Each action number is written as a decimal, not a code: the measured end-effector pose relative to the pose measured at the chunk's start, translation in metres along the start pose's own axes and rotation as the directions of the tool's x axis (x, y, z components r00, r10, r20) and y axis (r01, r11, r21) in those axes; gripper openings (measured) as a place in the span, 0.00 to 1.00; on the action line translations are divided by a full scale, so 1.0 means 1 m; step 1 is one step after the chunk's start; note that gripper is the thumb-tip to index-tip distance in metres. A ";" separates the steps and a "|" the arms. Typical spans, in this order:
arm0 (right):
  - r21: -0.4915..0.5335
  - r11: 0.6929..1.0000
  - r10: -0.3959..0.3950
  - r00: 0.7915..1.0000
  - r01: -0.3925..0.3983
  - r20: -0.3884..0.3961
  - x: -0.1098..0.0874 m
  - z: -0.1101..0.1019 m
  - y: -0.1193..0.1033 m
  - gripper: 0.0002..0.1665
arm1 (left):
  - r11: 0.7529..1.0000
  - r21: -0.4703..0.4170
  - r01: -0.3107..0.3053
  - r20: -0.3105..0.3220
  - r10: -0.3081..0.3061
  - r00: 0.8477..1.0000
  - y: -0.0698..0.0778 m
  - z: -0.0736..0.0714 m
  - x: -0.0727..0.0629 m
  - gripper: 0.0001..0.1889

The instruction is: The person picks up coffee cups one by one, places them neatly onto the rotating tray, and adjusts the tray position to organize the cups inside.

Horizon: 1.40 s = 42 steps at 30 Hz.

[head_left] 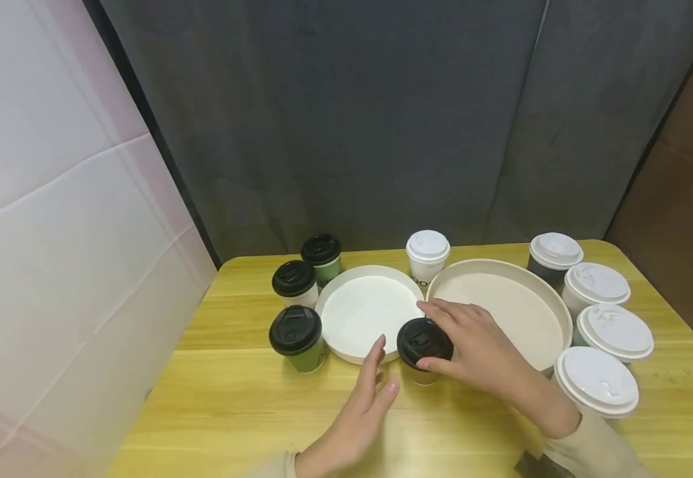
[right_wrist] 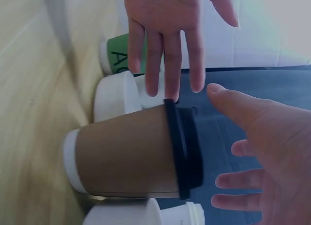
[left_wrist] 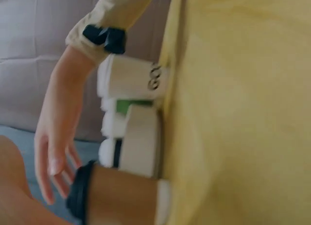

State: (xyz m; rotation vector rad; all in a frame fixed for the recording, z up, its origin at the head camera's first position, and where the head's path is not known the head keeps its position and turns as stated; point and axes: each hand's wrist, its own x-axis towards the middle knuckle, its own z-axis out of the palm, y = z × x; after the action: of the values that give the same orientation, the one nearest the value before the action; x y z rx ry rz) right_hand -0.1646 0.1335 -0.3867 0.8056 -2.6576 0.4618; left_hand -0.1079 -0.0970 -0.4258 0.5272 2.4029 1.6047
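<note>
A brown paper coffee cup with a black lid [head_left: 419,337] stands upright on the wooden table, in front of the gap between two round trays. My right hand [head_left: 482,346] hovers at this lid, its fingers spread over the right side. In the right wrist view a gap shows between those fingers and the cup [right_wrist: 127,156]. To the left of the cup, my left hand [head_left: 352,418] is held apart from it, palm facing it and fingers straight. Neither hand holds anything. The left wrist view shows the cup's brown side [left_wrist: 124,196] close to my left hand.
Behind the cup lie a white round tray [head_left: 367,315] and a larger beige tray [head_left: 502,302]. Three black-lidded cups, one a green cup [head_left: 307,358], line the left. A white-lidded cup [head_left: 427,247] stands at the back; several more, including a front-right cup [head_left: 597,378], line the right.
</note>
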 end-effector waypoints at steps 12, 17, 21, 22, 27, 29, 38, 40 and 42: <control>-0.020 1.000 -0.013 0.999 0.013 0.034 -0.005 0.016 -0.002 0.50 | 0.971 -0.112 0.210 0.136 -0.194 0.971 -0.016 0.022 -0.007 0.38; -0.036 0.999 -0.023 0.999 0.024 0.023 -0.006 0.020 -0.001 0.49 | 0.977 -0.100 0.191 0.154 -0.174 0.973 -0.019 0.025 -0.006 0.38; -0.043 0.999 -0.031 0.999 0.032 0.013 -0.006 0.022 -0.001 0.49 | 0.984 -0.083 0.160 0.162 -0.145 0.976 -0.022 0.027 -0.005 0.37; -0.045 0.998 -0.034 0.999 0.035 0.010 -0.006 0.023 0.000 0.49 | 0.986 -0.078 0.151 0.161 -0.137 0.977 -0.022 0.027 -0.005 0.37; -0.047 0.998 -0.040 0.999 0.040 -0.007 -0.006 0.023 -0.002 0.48 | 0.991 -0.069 0.114 0.160 -0.101 0.982 -0.022 0.027 -0.005 0.36; -0.048 0.998 -0.041 0.999 0.040 -0.015 -0.006 0.023 -0.003 0.48 | 0.992 -0.075 0.100 0.161 -0.087 0.983 -0.022 0.028 -0.005 0.36; -0.042 0.998 -0.054 0.995 0.051 -0.078 -0.006 0.018 -0.008 0.46 | 0.997 -0.077 0.032 0.169 -0.019 0.985 -0.018 0.028 -0.010 0.36; -0.035 0.998 -0.062 0.993 0.058 -0.105 -0.005 0.016 -0.009 0.46 | 0.998 -0.068 0.002 0.157 0.009 0.988 -0.017 0.028 -0.011 0.36; -0.029 0.997 -0.070 0.989 0.067 -0.132 -0.004 0.014 -0.010 0.46 | 0.998 -0.059 -0.029 0.145 0.038 0.989 -0.016 0.028 -0.012 0.37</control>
State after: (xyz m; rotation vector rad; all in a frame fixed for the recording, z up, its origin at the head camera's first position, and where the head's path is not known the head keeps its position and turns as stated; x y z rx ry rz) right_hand -0.1584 0.1227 -0.3988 0.8258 -2.5005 0.4480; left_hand -0.0901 -0.0837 -0.4515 0.6539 2.2479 1.5836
